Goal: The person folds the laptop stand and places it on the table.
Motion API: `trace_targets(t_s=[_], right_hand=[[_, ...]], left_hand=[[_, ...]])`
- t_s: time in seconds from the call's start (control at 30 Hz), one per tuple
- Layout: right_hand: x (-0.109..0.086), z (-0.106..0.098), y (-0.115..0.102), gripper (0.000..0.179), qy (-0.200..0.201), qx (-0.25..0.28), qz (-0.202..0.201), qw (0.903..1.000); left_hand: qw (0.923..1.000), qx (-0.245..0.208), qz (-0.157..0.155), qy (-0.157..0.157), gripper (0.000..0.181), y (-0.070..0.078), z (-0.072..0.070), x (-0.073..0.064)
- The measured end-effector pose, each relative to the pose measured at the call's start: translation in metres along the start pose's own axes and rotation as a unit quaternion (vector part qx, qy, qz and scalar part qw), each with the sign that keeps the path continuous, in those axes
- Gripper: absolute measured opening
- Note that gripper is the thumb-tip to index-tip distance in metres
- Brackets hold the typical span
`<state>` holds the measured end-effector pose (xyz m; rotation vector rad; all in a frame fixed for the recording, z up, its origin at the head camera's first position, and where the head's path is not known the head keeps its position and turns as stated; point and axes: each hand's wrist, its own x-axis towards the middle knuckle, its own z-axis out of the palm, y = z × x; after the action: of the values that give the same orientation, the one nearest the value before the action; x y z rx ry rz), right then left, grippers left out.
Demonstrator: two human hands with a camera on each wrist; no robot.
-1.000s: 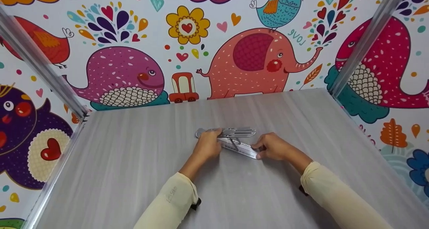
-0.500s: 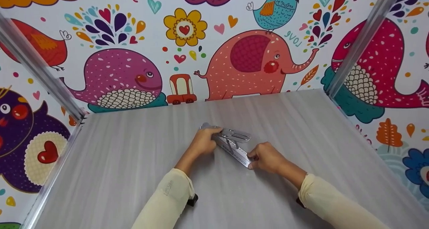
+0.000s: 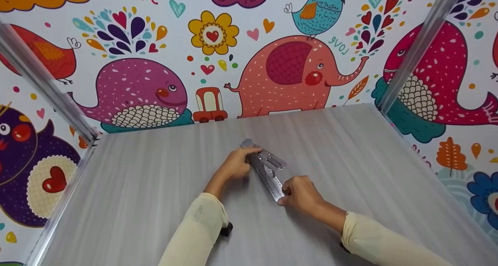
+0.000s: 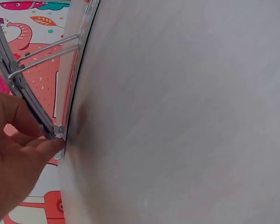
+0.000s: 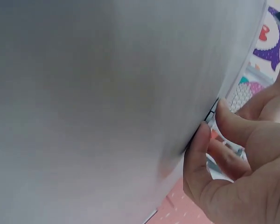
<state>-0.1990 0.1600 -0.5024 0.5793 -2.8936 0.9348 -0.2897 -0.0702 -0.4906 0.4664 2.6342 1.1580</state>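
Observation:
A hinged silver metal piece (image 3: 274,160), with a long flat base and a slotted upper arm raised at an angle, rests on the table. In the left wrist view, thin struts (image 4: 49,53) join the two parts, which meet near my fingers. My left hand (image 3: 234,165) pinches the piece near its hinged far end, close to a rounded tip (image 3: 246,142). At the base's near end, my right hand (image 3: 304,196) pinches the edge between thumb and fingers. The right wrist view shows mostly that hand (image 5: 252,154), hiding much of the piece.
The grey wood-grain table (image 3: 155,172) spreads around both hands. A cartoon-printed wall (image 3: 218,71) stands behind it, with metal corner posts (image 3: 412,52) at the left and right. Cream sleeves (image 3: 198,223) cover both forearms.
The metal piece has turned on the table, its right end swinging toward the person and its hinged end moving away. My right hand has moved nearer and left with it; both hands keep hold.

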Motion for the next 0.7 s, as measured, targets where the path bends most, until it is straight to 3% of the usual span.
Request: trace_targets(t_s=[0.3, 0.7], right_hand=[[0.001, 0.011, -0.016, 0.034, 0.018, -0.004, 0.029, 0.9994], [0.007, 0.024, -0.032, 0.037, 0.0, -0.011, 0.067, 0.9977]], left_hand=[[0.9997, -0.019, 0.007, -0.015, 0.082, -0.003, -0.001, 0.005], [0.9985, -0.019, 0.051, -0.005, 0.076, -0.005, 0.002, 0.009]])
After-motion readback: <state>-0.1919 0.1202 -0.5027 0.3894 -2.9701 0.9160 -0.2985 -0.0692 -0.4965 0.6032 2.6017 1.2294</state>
